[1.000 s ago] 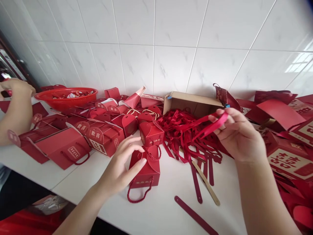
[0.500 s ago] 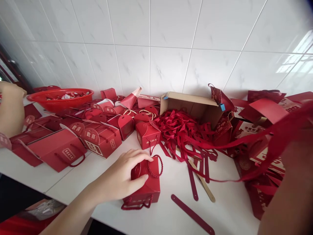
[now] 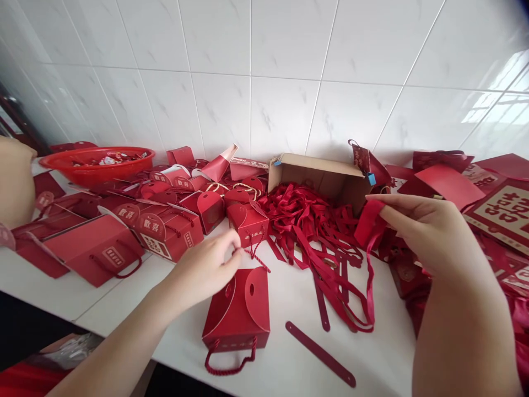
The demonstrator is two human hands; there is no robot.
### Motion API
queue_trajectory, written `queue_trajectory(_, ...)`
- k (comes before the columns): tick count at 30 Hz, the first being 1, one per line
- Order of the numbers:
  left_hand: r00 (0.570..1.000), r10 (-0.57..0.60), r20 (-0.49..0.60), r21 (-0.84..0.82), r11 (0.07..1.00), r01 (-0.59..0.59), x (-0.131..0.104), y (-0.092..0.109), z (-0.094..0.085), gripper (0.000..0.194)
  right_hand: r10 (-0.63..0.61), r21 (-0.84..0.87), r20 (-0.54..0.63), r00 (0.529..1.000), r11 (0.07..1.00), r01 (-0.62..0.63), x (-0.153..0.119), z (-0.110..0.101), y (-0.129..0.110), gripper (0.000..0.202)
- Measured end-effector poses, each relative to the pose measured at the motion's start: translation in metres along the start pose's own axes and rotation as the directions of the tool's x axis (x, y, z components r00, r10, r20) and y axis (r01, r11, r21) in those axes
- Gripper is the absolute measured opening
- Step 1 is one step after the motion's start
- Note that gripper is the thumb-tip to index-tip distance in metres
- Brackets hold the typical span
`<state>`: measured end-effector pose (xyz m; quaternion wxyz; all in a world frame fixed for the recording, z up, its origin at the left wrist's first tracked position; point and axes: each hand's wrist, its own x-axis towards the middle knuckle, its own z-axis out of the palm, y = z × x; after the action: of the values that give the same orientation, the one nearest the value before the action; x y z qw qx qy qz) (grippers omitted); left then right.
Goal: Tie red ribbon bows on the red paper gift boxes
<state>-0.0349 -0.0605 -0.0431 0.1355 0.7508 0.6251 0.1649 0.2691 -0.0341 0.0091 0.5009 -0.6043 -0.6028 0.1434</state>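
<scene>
On the white table near me stands a small red gift box (image 3: pixel 238 309) with curved flaps folded over its top and a twisted rope handle (image 3: pixel 231 368) hanging at its front. Just beyond it my left hand (image 3: pixel 212 264) pinches the box's far rope handle (image 3: pixel 257 259) between thumb and fingertips. My right hand (image 3: pixel 417 226) is closed on a red satin ribbon (image 3: pixel 369 220), with its thumb and forefinger at the end. From there the ribbon loops down over the table and back to the ribbon pile (image 3: pixel 303 212).
Behind the pile, an open cardboard box (image 3: pixel 326 168) lies on its side against the tiled wall. Several red gift boxes (image 3: pixel 95 248) and a red basin (image 3: pixel 74 173) crowd the left. A flat dark-red strip (image 3: pixel 320 353) lies at the front. Red packaging (image 3: pixel 504 204) fills the right.
My left hand has come off the box top and taken its far rope handle. My right hand has moved left and inward with the ribbon, which now hangs in a loop.
</scene>
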Motion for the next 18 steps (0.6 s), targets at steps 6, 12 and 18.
queue_trajectory(6, 0.926, 0.162, -0.340, -0.135, 0.966, -0.219, 0.002, 0.012, 0.005, 0.030, -0.050, 0.112, 0.277, 0.960, 0.994, 0.019, -0.014, 0.011, -0.015, 0.024)
queue_trajectory(12, 0.963, 0.241, -0.124, -0.435, 0.859, -0.271, -0.017, 0.041, 0.018, 0.036, -0.195, 0.179, 0.582, 0.789, 0.978, 0.109, -0.038, 0.033, -0.032, 0.023)
queue_trajectory(18, 0.951, 0.290, -0.108, -0.548, 0.781, -0.300, -0.017, 0.034, 0.005, 0.024, -0.309, 0.197, 0.743, 0.593, 0.949, 0.247, -0.030, 0.034, -0.019, 0.020)
